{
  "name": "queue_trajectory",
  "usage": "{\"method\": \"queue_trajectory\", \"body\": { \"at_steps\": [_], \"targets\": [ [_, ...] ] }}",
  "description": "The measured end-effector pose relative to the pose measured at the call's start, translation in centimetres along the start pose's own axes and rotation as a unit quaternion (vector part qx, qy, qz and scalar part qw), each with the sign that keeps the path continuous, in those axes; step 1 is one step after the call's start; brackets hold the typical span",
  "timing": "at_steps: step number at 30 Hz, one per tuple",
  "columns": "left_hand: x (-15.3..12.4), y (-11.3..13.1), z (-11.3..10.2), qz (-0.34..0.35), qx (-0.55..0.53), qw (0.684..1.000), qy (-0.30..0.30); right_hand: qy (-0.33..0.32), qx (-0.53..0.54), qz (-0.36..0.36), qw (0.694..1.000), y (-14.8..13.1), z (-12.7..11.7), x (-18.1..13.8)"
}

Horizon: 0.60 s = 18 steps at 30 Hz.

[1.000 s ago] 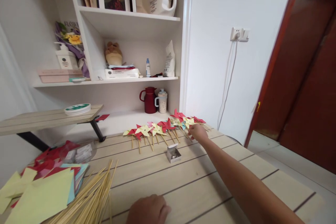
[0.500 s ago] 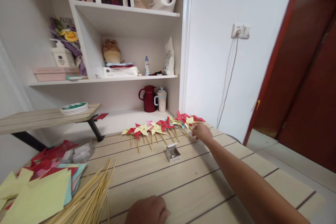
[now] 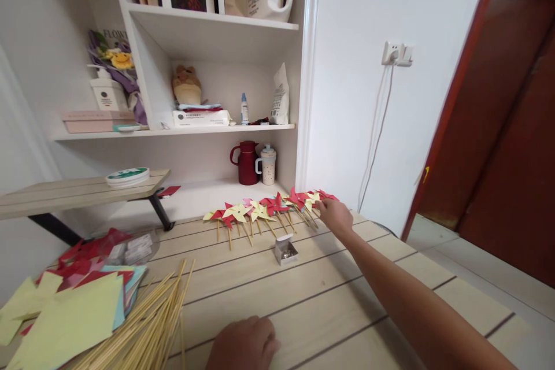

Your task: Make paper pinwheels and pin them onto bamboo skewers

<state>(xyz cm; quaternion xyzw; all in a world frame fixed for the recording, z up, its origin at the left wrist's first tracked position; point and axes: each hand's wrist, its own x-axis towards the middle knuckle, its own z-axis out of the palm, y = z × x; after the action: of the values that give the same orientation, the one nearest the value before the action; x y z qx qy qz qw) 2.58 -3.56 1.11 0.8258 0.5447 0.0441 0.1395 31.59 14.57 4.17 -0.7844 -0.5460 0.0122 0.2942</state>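
Observation:
My right hand (image 3: 336, 217) reaches to the right end of a row of paper pinwheels on sticks. Its fingers are pinched at the edge of a yellow pinwheel (image 3: 312, 201), beside a red pinwheel (image 3: 298, 196); the fingertips are partly hidden. Further left in the row lie another red pinwheel (image 3: 274, 203) and a pale yellow pinwheel (image 3: 236, 213). My left hand (image 3: 245, 344) rests on the table at the bottom, curled closed with nothing visible in it. Between the hands stands a small open white box (image 3: 286, 251) with shiny metal bits inside.
Loose wooden sticks (image 3: 151, 324) lie in a bundle at the lower left, next to stacked coloured paper (image 3: 73, 315). Behind them is a small raised stand (image 3: 78, 193). A red jug (image 3: 247, 163) and a cup (image 3: 268, 166) stand at the back under the shelf (image 3: 208, 130).
My right hand has moved slightly up and away from me, closer to the yellow pinwheel's blades. The left hand stays on the table; the camera view has shifted a little.

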Motion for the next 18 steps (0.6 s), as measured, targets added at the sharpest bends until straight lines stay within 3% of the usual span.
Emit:
{"method": "queue_trajectory", "body": {
  "at_steps": [8,13,18],
  "targets": [
    [-0.6,-0.5,0.5,0.042,-0.035,0.994,0.09,-0.018,0.162,-0.166,0.972,-4.5,0.3,-7.0],
    [-0.7,-1.3,0.3,0.055,0.064,0.989,0.125,-0.164,0.26,-0.284,0.909,-8.7,1.5,-14.0],
    [-3.4,-1.0,-0.4,0.123,0.087,0.972,0.181,-0.306,0.304,-0.309,0.848,-10.6,3.9,-19.4]
  ]
}}
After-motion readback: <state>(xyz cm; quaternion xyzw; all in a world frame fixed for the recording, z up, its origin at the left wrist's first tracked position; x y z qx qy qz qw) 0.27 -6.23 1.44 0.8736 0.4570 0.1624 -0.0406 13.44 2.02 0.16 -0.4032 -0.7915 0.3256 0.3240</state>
